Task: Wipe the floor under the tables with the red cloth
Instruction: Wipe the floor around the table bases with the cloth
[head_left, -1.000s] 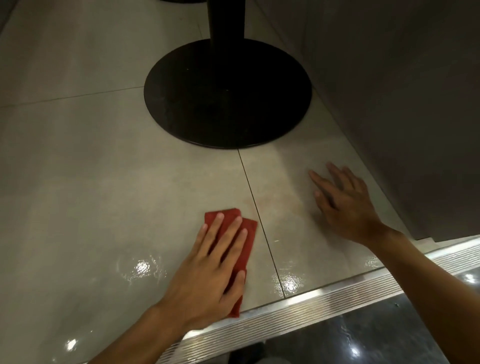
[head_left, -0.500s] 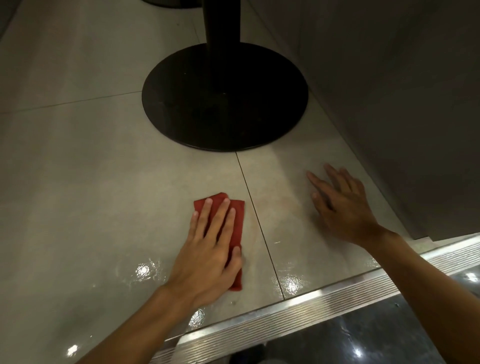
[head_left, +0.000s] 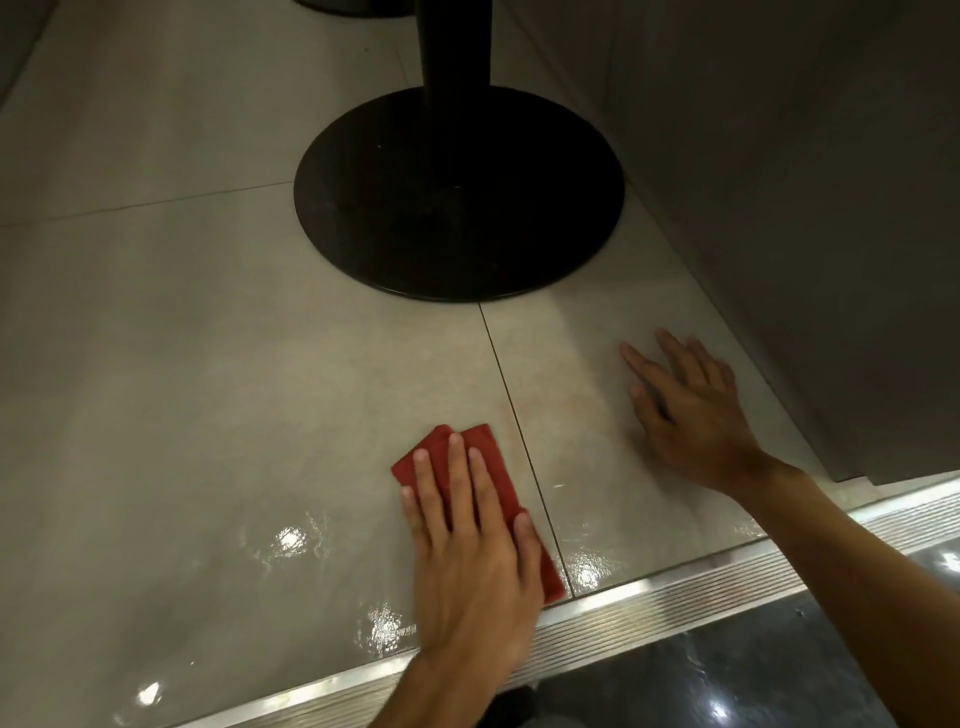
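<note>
A folded red cloth (head_left: 441, 449) lies flat on the grey tiled floor (head_left: 182, 389), just left of a tile joint. My left hand (head_left: 470, 551) presses down on it with fingers spread, covering its near half. My right hand (head_left: 691, 415) rests palm down on the bare tile to the right, fingers apart, holding nothing. Wet shiny patches show on the floor left of the cloth and near the front edge.
A round black table base (head_left: 457, 192) with a black post (head_left: 452, 47) stands just beyond the cloth. A dark grey panel (head_left: 805, 208) walls off the right side. A ribbed metal threshold strip (head_left: 649, 613) runs along the near edge, with dark glossy flooring (head_left: 753, 675) behind it.
My left hand slid the cloth forward and left, then back toward the threshold, turning it to point up-left. My right hand stayed planted on the tile.
</note>
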